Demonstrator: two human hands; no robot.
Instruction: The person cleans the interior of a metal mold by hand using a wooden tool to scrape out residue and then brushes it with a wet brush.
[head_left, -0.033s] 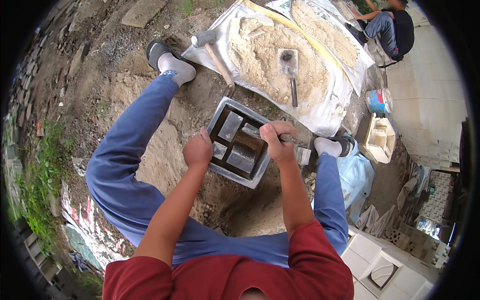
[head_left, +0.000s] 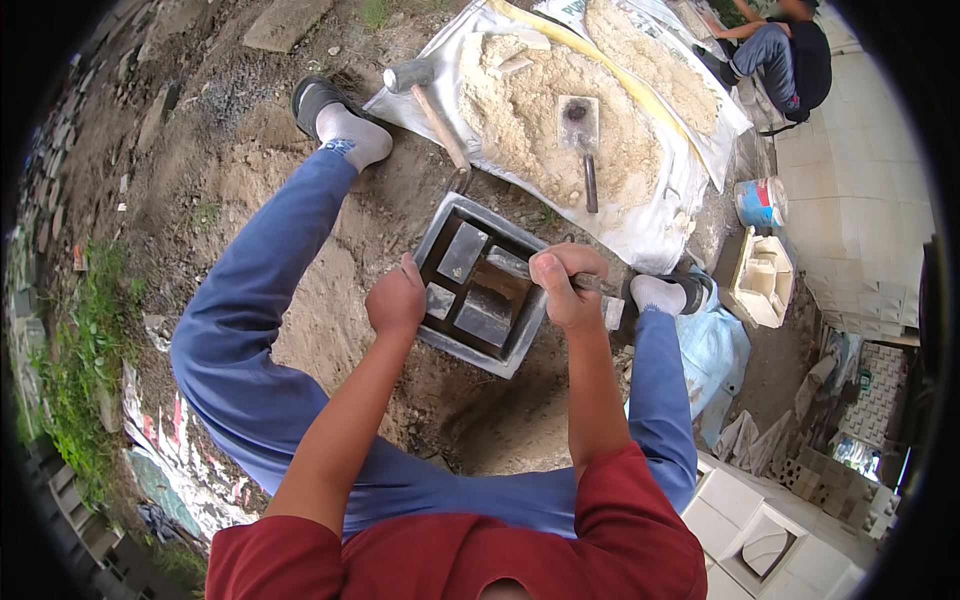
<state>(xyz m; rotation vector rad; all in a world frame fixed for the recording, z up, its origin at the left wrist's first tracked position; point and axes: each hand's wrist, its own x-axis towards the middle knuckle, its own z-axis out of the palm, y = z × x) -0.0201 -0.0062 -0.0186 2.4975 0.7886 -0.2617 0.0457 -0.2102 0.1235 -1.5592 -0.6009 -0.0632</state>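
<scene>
A rectangular grey metal mould (head_left: 432, 240), with several raised blocks and brown-looking gaps inside, stands tilted on the dirt between my legs. My left hand (head_left: 397, 298) is closed on its left rim, thumb up. Beyond its right rim, my right hand (head_left: 570, 280) is wrapped around a short tool (head_left: 598, 286) with a grey shaft and a pale, blocky end. My palm hides the rest of that tool, so its kind is unclear. My right hand sits just off the mould's rim; whether they touch I cannot tell.
A mallet (head_left: 437, 122) lies beyond the mould, by my left foot. A white sheet (head_left: 640, 245) bears sandy powder (head_left: 520, 110) and a flat trowel (head_left: 578, 125). At right are a bucket (head_left: 760, 202), a cream moulded block (head_left: 760, 275) and a crouching person (head_left: 790, 65).
My right hand and the tool have shifted slightly to the right, away from the mould. My left hand and the mould look unmoved.
</scene>
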